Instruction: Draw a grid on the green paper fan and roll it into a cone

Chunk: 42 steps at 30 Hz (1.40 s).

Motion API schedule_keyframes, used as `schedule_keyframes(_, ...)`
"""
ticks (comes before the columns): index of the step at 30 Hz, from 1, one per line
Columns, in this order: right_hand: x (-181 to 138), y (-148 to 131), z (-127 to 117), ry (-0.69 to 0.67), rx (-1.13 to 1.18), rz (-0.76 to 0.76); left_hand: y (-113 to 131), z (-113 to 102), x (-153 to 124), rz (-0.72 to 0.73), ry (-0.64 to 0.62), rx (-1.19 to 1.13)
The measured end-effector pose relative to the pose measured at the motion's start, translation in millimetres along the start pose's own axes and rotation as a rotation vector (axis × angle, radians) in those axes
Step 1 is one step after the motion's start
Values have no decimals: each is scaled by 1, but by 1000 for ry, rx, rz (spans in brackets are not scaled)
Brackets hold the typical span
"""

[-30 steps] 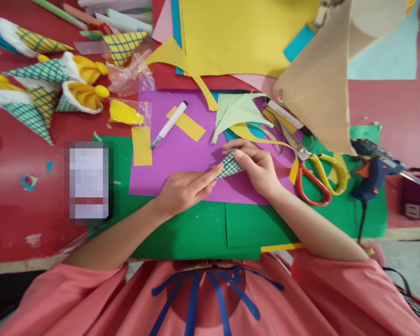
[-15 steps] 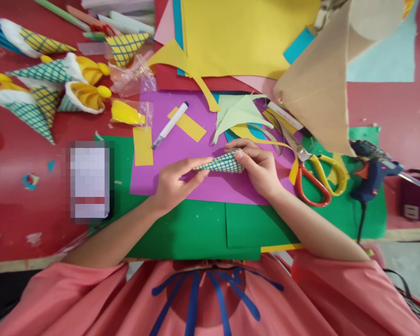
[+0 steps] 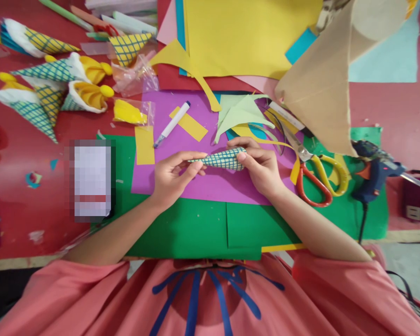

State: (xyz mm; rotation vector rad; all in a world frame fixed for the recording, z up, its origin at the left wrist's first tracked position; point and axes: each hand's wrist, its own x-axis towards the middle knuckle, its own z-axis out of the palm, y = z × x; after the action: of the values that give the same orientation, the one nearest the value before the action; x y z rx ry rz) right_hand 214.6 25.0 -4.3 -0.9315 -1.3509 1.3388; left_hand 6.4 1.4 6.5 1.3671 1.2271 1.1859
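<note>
Left hand (image 3: 173, 177) pinches tip of checked cone (image 3: 222, 160), right hand (image 3: 262, 169) clasps wide end. Might unroll if right fingers slacken; overpressing left fingers could crease tip.

Scissors (image 3: 304, 154) between cone (image 3: 226, 160) and glue gun (image 3: 371, 181)

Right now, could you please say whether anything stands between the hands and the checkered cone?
Nothing visible does: the left hand holds the checkered cone near its tip, the right hand its wider end.
</note>
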Motion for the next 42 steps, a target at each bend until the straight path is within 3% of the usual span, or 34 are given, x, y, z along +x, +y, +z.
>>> schedule_keyframes(4, -1, -2, 0, -30, -41, -49, 1, 0, 2, -47, 24, 8)
schedule_keyframes(16, -8, -8, 6, -61, -131, -193, -11, -2, 4, 30, 34, -149)
schedule_keyframes(22, -5, -8, 4, -16, -88, -33, -12, -3, 4, 21, 58, -179)
schedule_keyframes(26, -4, -8, 3, -27, -98, -28, -12, -3, 6, -17, 73, -180)
schedule_keyframes(35, -12, -8, 10, -3, -275, -282, -13, -2, 6, -98, 5, -118)
schedule_keyframes(42, -16, -7, 9, -53, -409, -446, -15, -3, 6, -54, 0, -143)
